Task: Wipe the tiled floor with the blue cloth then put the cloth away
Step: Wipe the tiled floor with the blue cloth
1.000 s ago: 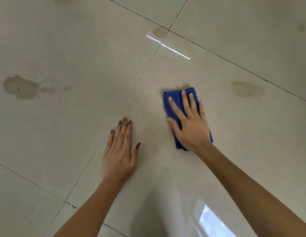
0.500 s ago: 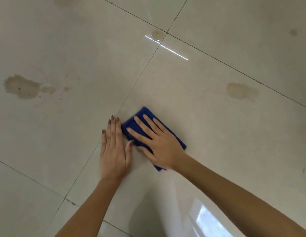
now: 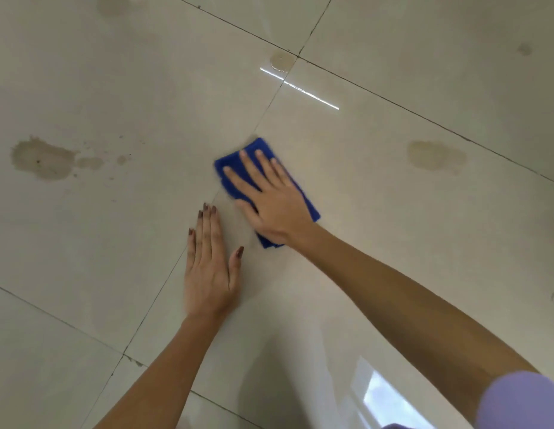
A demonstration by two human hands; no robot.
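- Blue cloth lies folded flat on the tiled floor, right at a grout line and just ahead of the person's knees, I'd guess.
- Right hand is spread on top of it, fingers straight and pressing down, nothing curled around the fabric. Left hand lies palm-down on the bare tile just beside it, fingers together, holding nothing, and looks like a prop for the body's weight.
- From where I stand, this is mid-wipe. The dirt worth chasing is away from the cloth: a big brown stain off to the left, a paler patch to the right, and a small one at the far tile corner.
- To do it well, I'd keep the palm's weight over the whole pad so no edge rides up, and work in overlapping strokes toward one stain at a time.
- The folded edges could catch in the grout and unroll, so push with the fold leading.
- Refold to a clean face once it browns.
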